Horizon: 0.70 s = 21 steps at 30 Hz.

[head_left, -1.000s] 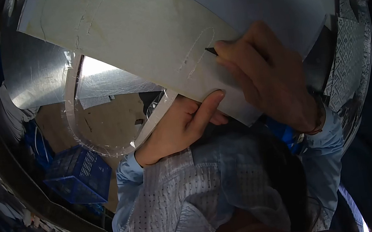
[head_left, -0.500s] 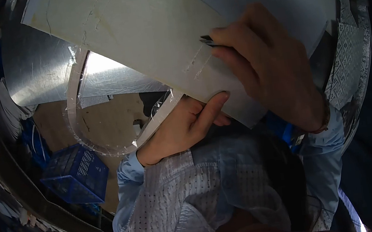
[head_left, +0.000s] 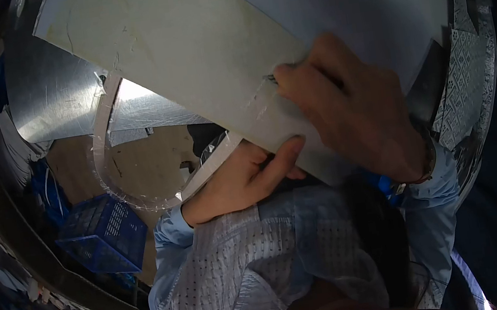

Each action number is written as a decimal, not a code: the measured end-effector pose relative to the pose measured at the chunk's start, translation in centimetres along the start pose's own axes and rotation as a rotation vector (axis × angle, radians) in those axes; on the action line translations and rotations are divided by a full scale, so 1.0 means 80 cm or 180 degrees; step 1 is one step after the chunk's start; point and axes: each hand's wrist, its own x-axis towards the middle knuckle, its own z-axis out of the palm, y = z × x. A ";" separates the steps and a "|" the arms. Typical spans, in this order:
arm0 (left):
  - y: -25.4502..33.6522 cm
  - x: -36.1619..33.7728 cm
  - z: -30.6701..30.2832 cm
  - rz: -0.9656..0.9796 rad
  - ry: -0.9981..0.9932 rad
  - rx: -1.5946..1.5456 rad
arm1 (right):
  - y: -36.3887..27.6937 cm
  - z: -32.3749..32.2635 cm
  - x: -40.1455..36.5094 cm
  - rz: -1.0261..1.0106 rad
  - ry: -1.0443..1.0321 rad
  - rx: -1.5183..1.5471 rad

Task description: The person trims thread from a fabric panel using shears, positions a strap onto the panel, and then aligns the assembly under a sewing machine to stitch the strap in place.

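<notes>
Here, in the head view:

Sheet [head_left: 184, 44]: large, stiff and pale, cream-stained toward its left edge and bluish-grey toward the far right. Spread slantwise over the metal table [head_left: 46, 100], with its near corner jutting past the table's near edge toward the body.

Left hand [head_left: 233, 182]: at the sheet's near edge, below and left of the jutting corner. Thumb pressed flat on the top face, fingers curled underneath, so pinched shut on the sheet. Light blue cuff [head_left: 167, 228] at the wrist.

Right hand [head_left: 350, 116]: resting on top of the sheet, right of centre. Fingers bunched tight around a pen [head_left: 270, 79]; only its dark tip in sight, poking out to the left and touching the sheet. Kind of tool hard to tell beyond that.

Faint traced lines [head_left: 260, 100]: a narrow pair of marks on the sheet, just below the pen tip and running toward the near edge.

Curved strip [head_left: 110, 173]: pale and ring-like, hanging off the table's near left edge, beside the left hand.

Blue crate [head_left: 99, 237]: lattice-sided, on the floor below the table's left side, well apart from both hands.

Patterned cloth [head_left: 464, 76]: grey with a diamond print, along the table's right edge, beyond the right wrist.
</notes>
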 end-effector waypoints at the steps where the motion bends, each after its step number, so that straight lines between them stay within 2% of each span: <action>1: -0.002 -0.004 -0.009 -0.0041 -0.0379 0.0271 | -0.001 -0.001 -0.005 0.0034 -0.0148 0.0049; 2: -0.011 -0.007 -0.008 -0.0089 -0.0769 0.0545 | 0.001 0.003 -0.018 0.0043 -0.0141 0.0056; 3: -0.019 -0.006 -0.002 -0.0099 -0.0765 0.0533 | 0.002 0.006 -0.023 0.0063 -0.0088 0.0208; 5: -0.035 0.000 0.018 0.0667 0.0486 -0.0504 | 0.002 0.010 -0.029 0.0083 -0.0052 0.0378; 8: -0.021 0.007 0.018 0.0488 0.0439 -0.0332 | -0.005 -0.003 -0.033 0.0173 -0.0103 0.0398; 10: -0.011 0.005 0.021 0.0508 0.0465 -0.0331 | -0.006 -0.014 -0.042 0.0432 -0.0085 0.0355; 13: -0.007 0.008 0.021 0.0588 0.0464 -0.0158 | -0.001 -0.019 -0.048 0.0476 -0.0082 0.0302; 17: -0.004 0.010 0.017 0.0678 0.0401 0.0147 | 0.003 -0.006 -0.037 0.0423 0.0085 0.0333; 21: -0.002 0.008 0.017 0.0646 0.0428 0.0024 | 0.004 -0.002 -0.033 0.0276 0.0104 0.0077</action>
